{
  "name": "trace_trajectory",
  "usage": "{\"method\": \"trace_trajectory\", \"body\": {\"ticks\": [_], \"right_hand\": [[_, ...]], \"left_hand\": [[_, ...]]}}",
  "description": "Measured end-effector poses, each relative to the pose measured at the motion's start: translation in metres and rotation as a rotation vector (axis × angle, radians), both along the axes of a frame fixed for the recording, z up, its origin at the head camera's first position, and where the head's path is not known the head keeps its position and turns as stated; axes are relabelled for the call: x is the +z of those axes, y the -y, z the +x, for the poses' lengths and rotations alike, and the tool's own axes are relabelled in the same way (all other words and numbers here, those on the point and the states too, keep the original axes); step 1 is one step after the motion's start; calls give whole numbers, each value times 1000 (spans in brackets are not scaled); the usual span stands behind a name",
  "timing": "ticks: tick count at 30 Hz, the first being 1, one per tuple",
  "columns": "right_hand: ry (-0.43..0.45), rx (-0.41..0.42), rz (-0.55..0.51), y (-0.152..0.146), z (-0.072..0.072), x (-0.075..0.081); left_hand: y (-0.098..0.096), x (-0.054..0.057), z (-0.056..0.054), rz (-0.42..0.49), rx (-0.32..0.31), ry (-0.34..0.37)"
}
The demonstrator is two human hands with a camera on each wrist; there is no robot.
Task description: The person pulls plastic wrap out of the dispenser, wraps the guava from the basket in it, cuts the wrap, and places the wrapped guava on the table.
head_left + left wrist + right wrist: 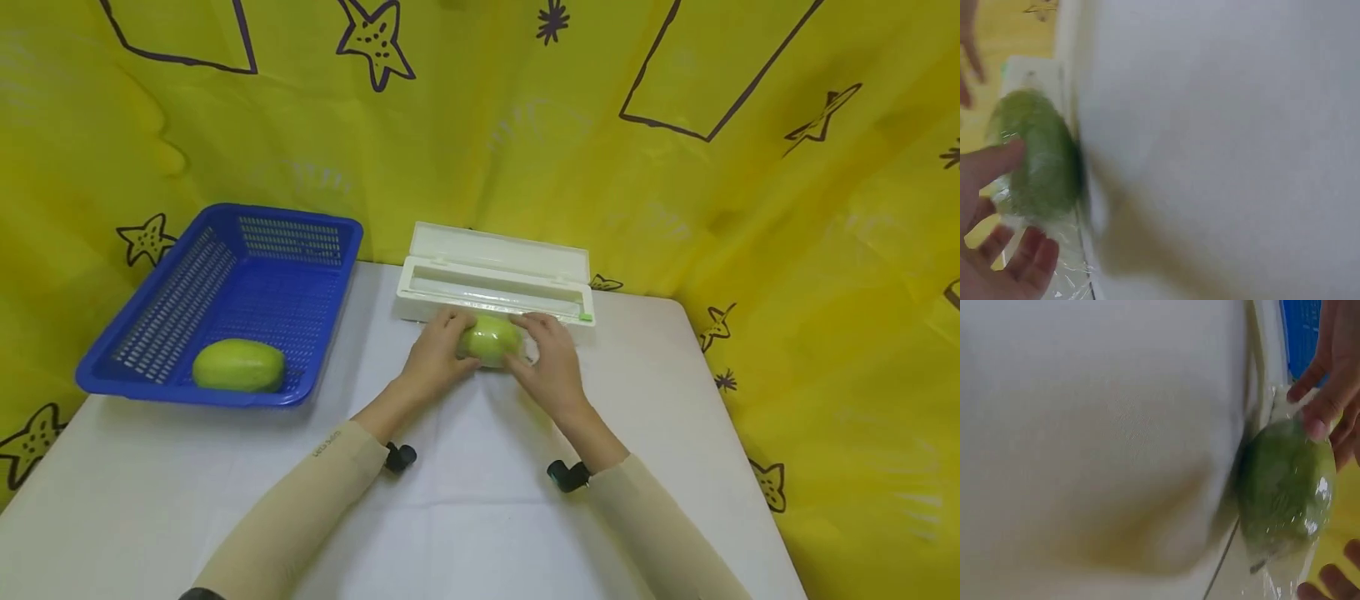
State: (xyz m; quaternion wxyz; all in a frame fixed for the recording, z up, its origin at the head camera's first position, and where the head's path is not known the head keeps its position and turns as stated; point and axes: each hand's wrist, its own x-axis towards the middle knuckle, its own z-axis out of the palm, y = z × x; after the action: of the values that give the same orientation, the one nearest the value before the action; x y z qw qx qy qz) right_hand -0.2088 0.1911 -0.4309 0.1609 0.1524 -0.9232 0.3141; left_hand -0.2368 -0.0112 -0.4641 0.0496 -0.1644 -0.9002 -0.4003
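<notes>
Sitting between left hand (435,354) and right hand (553,367) is wrapped fruit (491,340).

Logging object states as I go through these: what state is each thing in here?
Wrapped fruit: in clear film, some loose at the ends
Second fruit: in the basket, on its side, no film visible
Blue basket: upright, open-topped
White box: lid raised
Left hand: thumb on the wrapped fruit
Right hand: by that fruit's right end

Clear film (1282,565) looks glossy, the fruit (491,340) smooth, the basket (277,292) plastic.
</notes>
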Motion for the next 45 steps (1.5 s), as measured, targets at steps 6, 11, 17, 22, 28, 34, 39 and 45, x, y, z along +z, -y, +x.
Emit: {"method": "trace_trajectory", "body": {"ticks": [6, 11, 17, 22, 28, 34, 39, 45], "right_hand": [[136, 58, 336, 17, -10, -8], [95, 1, 360, 21, -17, -11], [102, 5, 394, 28, -21, -11], [87, 44, 442, 29, -24, -10], [79, 57, 473, 27, -25, -8], [68, 51, 457, 31, -25, -5], [83, 61, 465, 36, -25, -3], [63, 20, 462, 36, -25, -2]], "left_hand": [[13, 1, 18, 583, 207, 341], [15, -3, 31, 1096, 362, 787], [8, -16, 12, 1043, 286, 726], [0, -21, -2, 872, 283, 545], [-19, -13, 2, 722, 311, 425], [-29, -11, 6, 777, 416, 410], [-27, -11, 12, 763, 429, 322], [-32, -7, 22, 470, 259, 279]]}}
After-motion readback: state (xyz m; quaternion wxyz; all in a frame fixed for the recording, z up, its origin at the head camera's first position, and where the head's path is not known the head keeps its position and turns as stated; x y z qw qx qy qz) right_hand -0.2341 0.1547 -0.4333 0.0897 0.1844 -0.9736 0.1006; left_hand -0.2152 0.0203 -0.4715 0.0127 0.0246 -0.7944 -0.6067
